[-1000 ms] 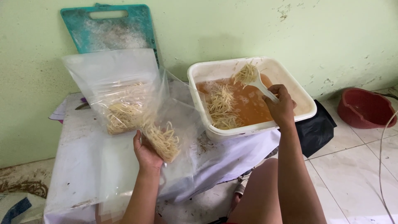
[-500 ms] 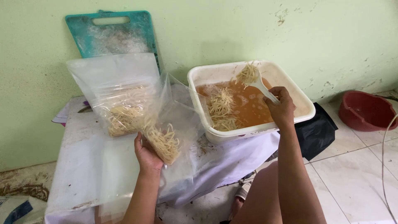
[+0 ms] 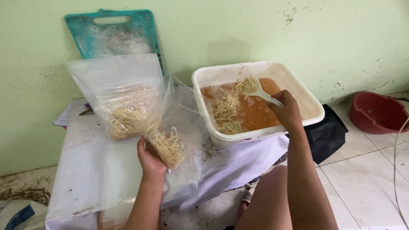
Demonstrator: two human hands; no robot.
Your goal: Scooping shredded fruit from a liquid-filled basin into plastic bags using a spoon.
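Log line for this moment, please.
left hand: holds clear bag of noodles | right hand: white spoon lifting noodles over white tub of orange liquid

Single head view, looking down, near table (image 3: 76, 179), facing wall (image 3: 213, 30).

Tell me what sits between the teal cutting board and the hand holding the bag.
In the head view, a clear bag of pale strips stands between the teal cutting board and the left hand.
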